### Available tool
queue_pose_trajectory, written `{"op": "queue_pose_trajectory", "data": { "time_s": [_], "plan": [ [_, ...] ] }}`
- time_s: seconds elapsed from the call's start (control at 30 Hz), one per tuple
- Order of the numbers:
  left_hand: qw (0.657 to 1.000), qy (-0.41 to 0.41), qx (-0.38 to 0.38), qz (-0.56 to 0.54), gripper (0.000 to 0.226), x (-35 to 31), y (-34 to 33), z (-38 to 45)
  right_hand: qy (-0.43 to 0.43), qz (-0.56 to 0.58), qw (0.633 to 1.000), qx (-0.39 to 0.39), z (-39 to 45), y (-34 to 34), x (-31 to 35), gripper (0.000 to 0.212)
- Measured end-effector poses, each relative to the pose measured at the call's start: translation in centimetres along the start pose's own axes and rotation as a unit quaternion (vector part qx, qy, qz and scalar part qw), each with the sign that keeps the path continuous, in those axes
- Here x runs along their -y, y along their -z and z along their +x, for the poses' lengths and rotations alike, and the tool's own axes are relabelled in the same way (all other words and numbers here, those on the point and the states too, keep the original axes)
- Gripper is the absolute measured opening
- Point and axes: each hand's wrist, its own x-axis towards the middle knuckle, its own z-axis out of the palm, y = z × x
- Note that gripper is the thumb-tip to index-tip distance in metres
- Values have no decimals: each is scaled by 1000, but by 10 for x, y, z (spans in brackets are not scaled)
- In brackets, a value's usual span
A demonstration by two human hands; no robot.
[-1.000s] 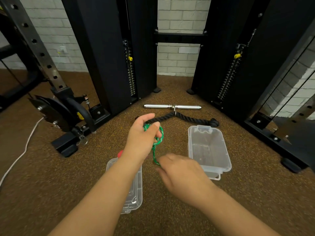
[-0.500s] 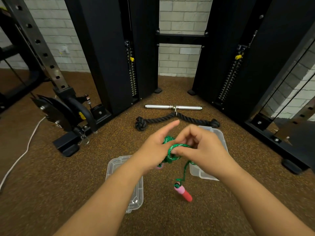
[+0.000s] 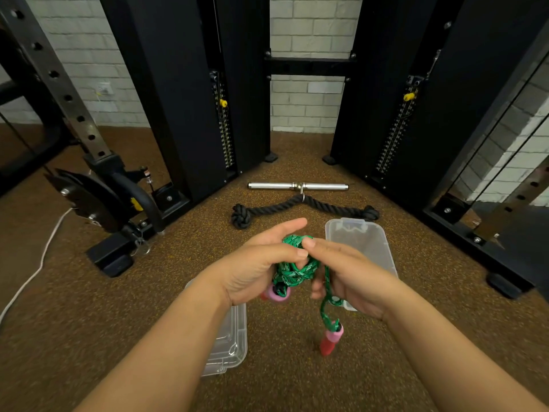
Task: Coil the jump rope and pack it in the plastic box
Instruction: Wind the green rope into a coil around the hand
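Flanking coiled jump rope (image 3: 292, 270), plastic box (image 3: 361, 248), lid (image 3: 228, 346)

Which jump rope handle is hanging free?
The red handle dangling below the right hand; the other handle sits tucked under the left hand with the coil.

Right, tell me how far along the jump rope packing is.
Done: most of the green rope is wound into a bundle, and the plastic box sits open on the floor with its lid beside it. In hand: the left hand holds the bundle while the right hand guides the rope. Left: a short tail with one pink-and-red handle hangs loose; nothing is in the box.
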Motion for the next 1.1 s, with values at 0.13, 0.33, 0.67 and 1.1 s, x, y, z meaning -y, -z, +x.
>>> {"op": "queue_pose_trajectory", "data": {
  "time_s": [0.13, 0.33, 0.67, 1.1],
  "plan": [
    [1000, 9, -1, -1, 75, -2, 0, 0, -3, -6, 1000, 14, 0, 3, 0, 24],
    [999, -10, -42, 3, 80, -7, -5, 1, 16, -13, 998, -56, 4, 7, -1, 36],
    [973, -72, -145, 166, 59, -1, -8, 6, 45, -76, 987, -131, 10, -3, -9, 13],
    [889, -132, -267, 347, 63, 4, -22, 10, 145, -224, 951, -155, 5, -21, -12, 20]
  ]
}}
